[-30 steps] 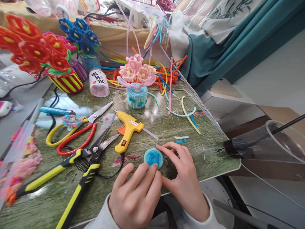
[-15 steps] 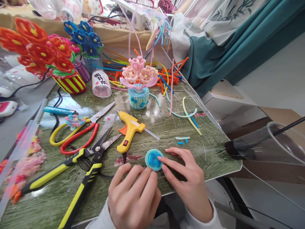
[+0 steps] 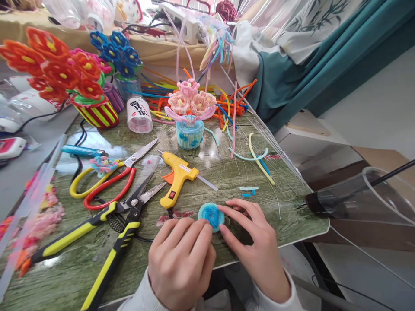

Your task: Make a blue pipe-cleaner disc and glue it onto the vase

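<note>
A round disc of coiled pipe cleaner [image 3: 212,216], light turquoise at its rim and deeper blue inside, is between my hands near the table's front edge. My left hand [image 3: 181,259] is closed, its index fingertip and thumb pinching the disc's lower left edge; the thumb is mostly hidden. From the other side, my right hand [image 3: 256,242] steadies the disc between index finger and thumb at its right rim. Just behind it lies a yellow glue gun [image 3: 177,177]. Short blue and turquoise pipe cleaner offcuts [image 3: 248,192] lie beyond the right hand.
Garden shears [image 3: 129,216] and red-yellow scissors [image 3: 129,172] lie at left. A turquoise pot with pink flowers [image 3: 189,134], a clear jar [image 3: 139,114] and a striped pot with orange flowers [image 3: 97,111] stand behind. Thin wires [image 3: 275,142] lie along the right edge.
My left fingertips have moved slightly up and over the disc's lower edge. The disc has shifted a little to the right, and the right hand stays at its rim.
</note>
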Available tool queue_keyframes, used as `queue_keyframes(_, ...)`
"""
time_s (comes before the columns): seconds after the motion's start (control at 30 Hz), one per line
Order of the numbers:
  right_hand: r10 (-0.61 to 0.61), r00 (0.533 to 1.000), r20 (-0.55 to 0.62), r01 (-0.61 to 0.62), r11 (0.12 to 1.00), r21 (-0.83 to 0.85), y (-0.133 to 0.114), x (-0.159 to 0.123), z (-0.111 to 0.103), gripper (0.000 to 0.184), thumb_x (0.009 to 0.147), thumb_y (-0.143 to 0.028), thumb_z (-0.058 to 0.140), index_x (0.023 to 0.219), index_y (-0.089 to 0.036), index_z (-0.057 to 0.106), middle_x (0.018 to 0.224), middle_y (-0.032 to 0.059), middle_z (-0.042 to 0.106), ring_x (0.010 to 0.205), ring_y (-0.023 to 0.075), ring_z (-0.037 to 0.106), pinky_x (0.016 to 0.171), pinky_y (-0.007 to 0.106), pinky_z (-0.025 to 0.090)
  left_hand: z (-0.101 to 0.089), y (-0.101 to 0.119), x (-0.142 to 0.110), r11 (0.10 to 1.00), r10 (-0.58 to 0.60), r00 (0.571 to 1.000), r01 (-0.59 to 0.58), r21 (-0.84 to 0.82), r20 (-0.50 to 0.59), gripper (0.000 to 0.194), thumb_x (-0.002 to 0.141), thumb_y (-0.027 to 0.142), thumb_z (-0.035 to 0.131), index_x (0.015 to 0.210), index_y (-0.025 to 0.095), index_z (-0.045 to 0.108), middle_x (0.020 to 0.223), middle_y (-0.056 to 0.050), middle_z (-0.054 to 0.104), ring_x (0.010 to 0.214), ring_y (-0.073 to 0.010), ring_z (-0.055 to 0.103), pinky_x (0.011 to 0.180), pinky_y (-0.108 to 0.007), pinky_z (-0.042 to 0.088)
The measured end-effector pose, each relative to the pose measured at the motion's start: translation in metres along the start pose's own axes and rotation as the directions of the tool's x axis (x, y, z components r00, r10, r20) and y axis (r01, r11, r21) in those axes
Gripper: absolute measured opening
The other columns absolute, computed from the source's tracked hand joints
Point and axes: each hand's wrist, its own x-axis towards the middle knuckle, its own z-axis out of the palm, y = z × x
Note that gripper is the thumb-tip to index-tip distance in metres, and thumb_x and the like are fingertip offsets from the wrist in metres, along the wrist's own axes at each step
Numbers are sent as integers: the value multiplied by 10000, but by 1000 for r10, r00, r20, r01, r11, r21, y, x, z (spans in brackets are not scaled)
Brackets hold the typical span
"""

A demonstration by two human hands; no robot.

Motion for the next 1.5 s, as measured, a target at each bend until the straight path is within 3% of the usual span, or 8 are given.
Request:
queue_keyframes(0.27,7,999,-40,-6,999,32,0,0,1,301,912,-203,587,1178,-319,664,1142,54,582,1034,212,533,853,385,478,4,-3,4,996,-85,989,80,47,124,307,867,288,604,1133,140,645,1167,-33,710,997,-252,591,862,-394,378)
queue_keyframes(0.53,-27,999,-36,28,998,50,-1,-1,-2,236,927,-204,552,1015,-299,749,1101,63,638,1038,239,547,860,432,471,9,-7,1,992,-112,985,104,70,132,361,923,343,523,1168,94,614,1056,-54,722,959,-248,587,841,-381,371)
queue_keyframes(0.77,-40,998,-55,43,997,58,-4,0,-1,227,924,-222,560,943,-301,771,1081,59,661,1018,229,568,871,427,482,9,-8,-1,992,-96,986,82,99,138,370,862,324,609,1170,119,613,1053,-36,728,961,-257,604,844,-384,371)
queue_keyframes(0.9,48,972,-228,-15,990,143,-3,-4,3,242,937,-229,528,908,-247,768,977,63,687,933,207,624,788,361,518,9,-11,-4,983,-88,989,66,171,121,401,836,322,645,1189,135,606,1057,-41,730,965,-261,619,853,-398,364)
queue_keyframes(1.03,199,866,-459,-146,978,148,12,-5,-8,288,976,-267,450,899,-160,707,858,74,694,772,186,658,689,329,535,9,-12,-6,974,-73,989,42,224,132,459,828,377,667,1212,138,590,1102,-58,721,989,-271,618,856,-412,363)
queue_keyframes(1.17,163,917,-364,-175,985,2,29,9,-29,168,874,-333,629,910,-188,704,856,60,697,704,188,612,657,333,497,2,-10,-9,970,-88,993,68,232,79,409,844,395,652,1170,152,610,1156,-58,709,1006,-286,609,849,-430,370)
queue_keyframes(1.3,74,975,-209,-106,984,-143,37,24,-33,202,845,-405,657,900,-221,721,873,63,693,837,244,601,743,379,463,-10,-8,-16,976,-38,999,36,213,6,239,874,284,622,1089,182,644,1056,-14,743,938,-240,625,830,-397,371)
queue_keyframes(1.5,-1,988,-156,-39,965,-258,40,31,-26,287,912,-440,555,776,-213,665,828,71,649,819,255,548,747,396,421,-25,-5,-19,988,-102,991,111,111,-91,106,901,216,567,891,215,672,881,23,763,824,-212,644,802,-397,364)
